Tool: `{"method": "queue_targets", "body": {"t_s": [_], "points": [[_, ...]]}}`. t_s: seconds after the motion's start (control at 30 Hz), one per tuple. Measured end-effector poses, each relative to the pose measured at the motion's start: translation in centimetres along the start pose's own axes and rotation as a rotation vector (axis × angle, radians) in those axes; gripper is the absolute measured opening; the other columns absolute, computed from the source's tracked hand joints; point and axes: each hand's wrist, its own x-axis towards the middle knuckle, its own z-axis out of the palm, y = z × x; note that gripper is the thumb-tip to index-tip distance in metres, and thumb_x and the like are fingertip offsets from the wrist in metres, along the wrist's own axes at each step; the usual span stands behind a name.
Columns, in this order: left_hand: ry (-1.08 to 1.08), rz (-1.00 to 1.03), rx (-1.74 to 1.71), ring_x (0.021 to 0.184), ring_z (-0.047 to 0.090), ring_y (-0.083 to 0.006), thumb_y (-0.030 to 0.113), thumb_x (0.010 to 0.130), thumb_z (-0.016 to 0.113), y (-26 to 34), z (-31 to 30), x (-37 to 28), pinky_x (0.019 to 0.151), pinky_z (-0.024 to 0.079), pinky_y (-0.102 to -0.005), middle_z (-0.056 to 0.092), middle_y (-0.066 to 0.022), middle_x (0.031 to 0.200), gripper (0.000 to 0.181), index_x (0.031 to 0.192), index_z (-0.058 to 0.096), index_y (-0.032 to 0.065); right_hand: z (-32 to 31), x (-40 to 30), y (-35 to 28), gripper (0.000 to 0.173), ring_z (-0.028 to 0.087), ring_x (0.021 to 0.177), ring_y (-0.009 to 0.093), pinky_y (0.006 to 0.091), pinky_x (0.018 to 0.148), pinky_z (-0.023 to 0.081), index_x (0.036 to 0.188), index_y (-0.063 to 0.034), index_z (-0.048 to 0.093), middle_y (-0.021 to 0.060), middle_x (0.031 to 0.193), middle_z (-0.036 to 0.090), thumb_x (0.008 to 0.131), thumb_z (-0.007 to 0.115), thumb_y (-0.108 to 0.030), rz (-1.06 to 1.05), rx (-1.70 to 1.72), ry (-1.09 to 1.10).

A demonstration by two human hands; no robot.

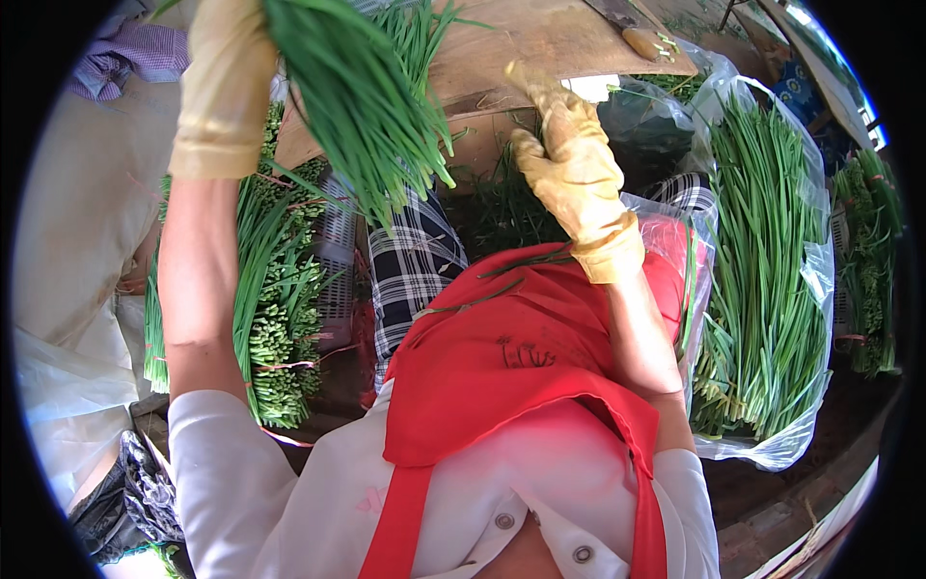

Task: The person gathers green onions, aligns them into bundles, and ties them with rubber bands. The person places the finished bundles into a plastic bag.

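In a tan work glove, my left hand (228, 79) is raised at the top left, its fingers cut off by the picture's edge. A blurred bunch of long green leaves (347, 101), which look like garlic chives, hangs from it to the right. My right hand (568, 152), gloved alike, is above my lap near the wooden board (506, 43). Its thumb and fingers stand apart, with nothing visible between them. More loose leaves (416, 36) lie on the board behind the held bunch. Stray leaves lie on my red apron (506, 340).
Tied green bunches (278, 340) are stacked at my left beside a plastic crate (336, 282). A clear bag of long leaves (767, 268) stands at my right, with further bunches (868, 260) beyond. A knife's wooden handle (640, 45) rests near the board's right edge.
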Motion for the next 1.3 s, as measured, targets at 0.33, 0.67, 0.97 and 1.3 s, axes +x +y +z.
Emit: {"method": "queue_targets", "body": {"t_s": [0.33,0.67,0.97,1.3], "points": [[-0.604,-0.364,0.281,0.087,0.061,-0.0100,0.021,0.091,0.065,0.8,9.9,-2.8,0.070,0.052,-0.0225,0.065,-0.0017,0.096,0.040,0.124,0.056,0.0011,1.2,6.9,-0.3,0.052,0.059,0.112,0.025,0.0344,0.097,0.049,0.126,-0.0007,0.054,0.0138,0.119,0.062,0.092,0.064,-0.039,0.394,1.679,-0.412],[-0.475,-0.466,-0.243,0.069,0.060,-0.0126,0.012,0.093,0.056,-4.2,2.7,-0.3,0.066,0.054,-0.0253,0.060,-0.0021,0.079,0.040,0.129,0.050,-0.0030,-0.1,2.8,2.1,0.061,0.044,0.124,0.028,0.0488,0.103,0.037,0.140,-0.0065,0.034,0.0108,0.132,0.047,0.095,0.049,-0.045,0.954,2.444,-1.011],[-0.115,-0.235,-0.117,0.076,0.059,-0.0117,0.015,0.093,0.057,-3.0,-8.0,2.0,0.076,0.053,-0.0270,0.061,-0.0021,0.085,0.032,0.120,0.057,-0.0025,1.5,-5.8,3.1,0.037,0.047,0.061,0.008,0.0227,0.058,0.038,0.114,-0.0070,0.065,-0.0018,0.069,0.052,0.096,0.056,-0.038,0.675,1.332,-1.032],[-0.165,-0.255,-0.293,0.080,0.058,-0.0182,0.008,0.095,0.052,-3.1,-13.1,4.4,0.080,0.054,-0.0333,0.056,-0.0066,0.086,0.035,0.124,0.053,-0.0106,7.1,-2.3,1.3,0.020,0.058,0.089,0.004,0.0217,0.074,0.045,0.110,-0.0085,0.065,0.0011,0.102,0.069,0.097,0.058,-0.023,0.561,1.102,-0.196]]}}
